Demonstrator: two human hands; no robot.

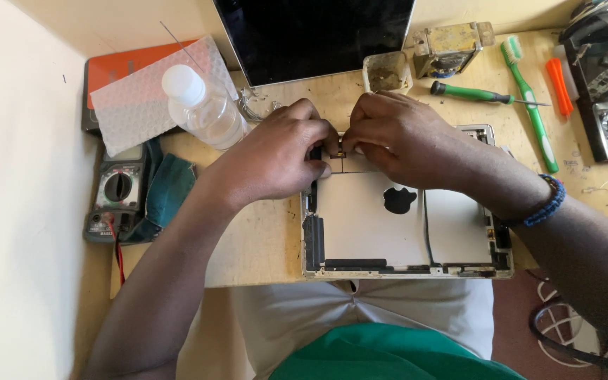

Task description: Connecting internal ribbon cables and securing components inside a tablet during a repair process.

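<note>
I see my left hand [276, 151] and right hand [395, 137] meeting fingertip to fingertip, pinching a small part at the top edge of the opened tablet shell [402, 218], which lies flat under and below the fingers; I cannot tell what the part is. Just beyond my right fingers stands a small grimy tray [386, 72] of dark debris. Left of my left knuckles stands a capped clear bottle [202, 105] of clear liquid.

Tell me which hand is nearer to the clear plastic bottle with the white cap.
Left. The left hand lies just right of the clear plastic bottle; the right hand is farther right, beyond the left.
</note>
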